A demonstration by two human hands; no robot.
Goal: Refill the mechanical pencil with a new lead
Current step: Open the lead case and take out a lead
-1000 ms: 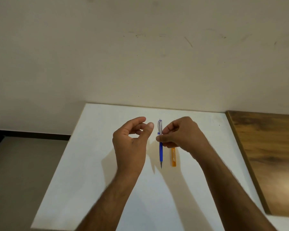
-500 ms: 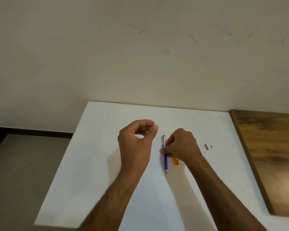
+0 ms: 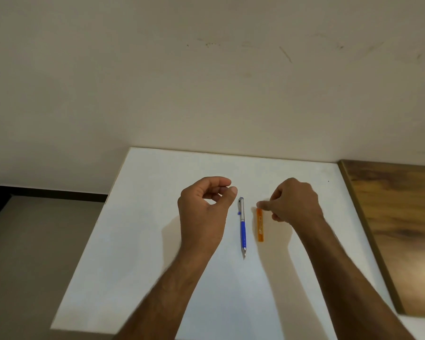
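Note:
A blue and silver mechanical pencil lies on the white table, tip towards me, with no hand on it. Just right of it lies an orange lead case, parallel to the pencil. My right hand hovers at the case's far end with fingers curled, and the thumb tip meets the top of the case. My left hand is raised left of the pencil, thumb and forefinger curled into a loose ring. I cannot see anything between those fingers.
A dark wooden surface adjoins the table on the right. A plain wall rises behind the table's far edge. Grey floor lies past the left edge.
My right hand has laid the pencil down on the table, let go of it, and moved right to the top of the orange case. My left hand has stayed curled.

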